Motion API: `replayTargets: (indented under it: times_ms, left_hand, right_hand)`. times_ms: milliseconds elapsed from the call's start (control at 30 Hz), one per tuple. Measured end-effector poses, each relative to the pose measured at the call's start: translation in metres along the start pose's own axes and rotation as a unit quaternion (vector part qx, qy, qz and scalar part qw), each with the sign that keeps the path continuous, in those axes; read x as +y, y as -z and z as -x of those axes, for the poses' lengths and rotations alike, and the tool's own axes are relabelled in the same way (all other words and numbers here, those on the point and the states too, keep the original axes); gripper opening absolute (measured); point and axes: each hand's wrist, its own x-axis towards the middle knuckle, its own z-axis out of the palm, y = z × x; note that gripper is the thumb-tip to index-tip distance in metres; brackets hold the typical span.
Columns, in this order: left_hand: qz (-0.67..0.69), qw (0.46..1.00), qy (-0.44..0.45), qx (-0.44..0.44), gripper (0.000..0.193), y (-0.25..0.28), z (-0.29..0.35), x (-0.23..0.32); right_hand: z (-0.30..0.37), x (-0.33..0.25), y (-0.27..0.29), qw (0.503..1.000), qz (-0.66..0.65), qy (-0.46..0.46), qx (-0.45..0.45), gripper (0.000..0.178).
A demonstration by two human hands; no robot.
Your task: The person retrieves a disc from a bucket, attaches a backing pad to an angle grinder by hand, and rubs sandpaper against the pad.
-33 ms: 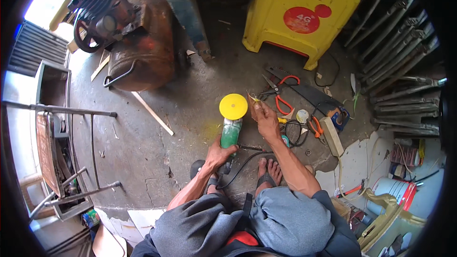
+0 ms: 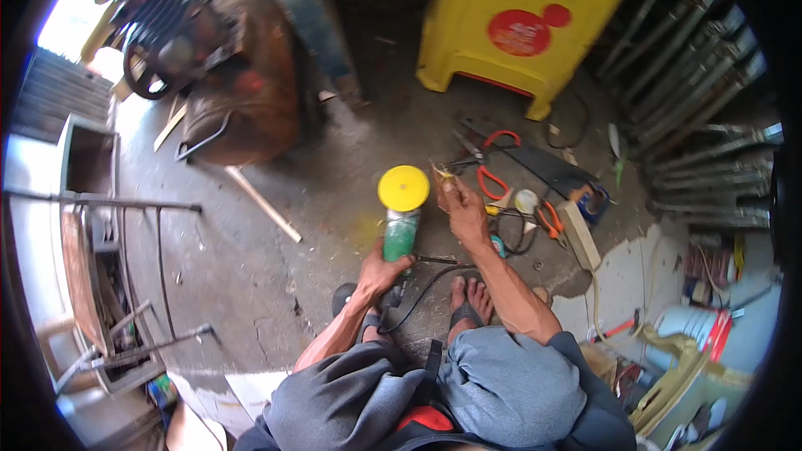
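Note:
My left hand is wrapped round the green body of an angle grinder. The grinder's round yellow disc faces up at its far end. A black cord curves from the grinder past my feet. Just right of the disc, my right hand pinches a small, thin brown piece with a ragged, yellowish end. A narrow gap shows between that piece and the disc. What the piece is made of, I cannot tell.
Right of my hands lie red-handled scissors, a handsaw, orange-handled pliers and a wooden block. A yellow plastic stool stands beyond. Far left is a rusty compressor tank, with a wood strip nearer.
The whole view has shifted slightly and is blurrier. Both hands keep the same holds on the angle grinder and the thin brown piece.

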Motion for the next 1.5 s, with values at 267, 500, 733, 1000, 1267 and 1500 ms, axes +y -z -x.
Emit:
replayTargets:
  times_ms: [267, 500, 733, 1000, 1267, 1500]
  left_hand:
    - [0.137, 0.990, -0.004, 0.014, 0.052, 0.015, -0.029, -0.039]
    - [0.133, 0.989, -0.063, 0.009, 0.051, 0.004, -0.041, -0.004]
    - [0.176, 0.982, -0.069, -0.026, 0.053, -0.008, -0.064, -0.004]
    - [0.116, 0.986, -0.118, 0.022, 0.055, -0.016, -0.077, -0.013]
    - [0.205, 0.976, -0.069, -0.002, 0.052, -0.025, -0.077, 0.002]
    - [0.220, 0.972, -0.081, 0.012, 0.041, -0.017, -0.062, 0.038]
  right_hand:
    - [0.096, 0.057, 0.154, 0.915, 0.175, 0.033, 0.361, 0.036]
    - [0.332, 0.066, 0.340, 0.635, -0.033, -0.038, 0.771, 0.027]
    - [0.393, 0.095, 0.256, 0.555, 0.438, -0.260, 0.658, 0.051]
    - [0.270, 0.058, 0.138, 0.882, 0.280, -0.070, 0.374, 0.039]
    - [0.125, 0.078, 0.013, 0.949, 0.240, 0.093, -0.183, 0.086]
    - [0.111, 0.071, -0.016, 0.947, 0.200, 0.145, -0.207, 0.095]
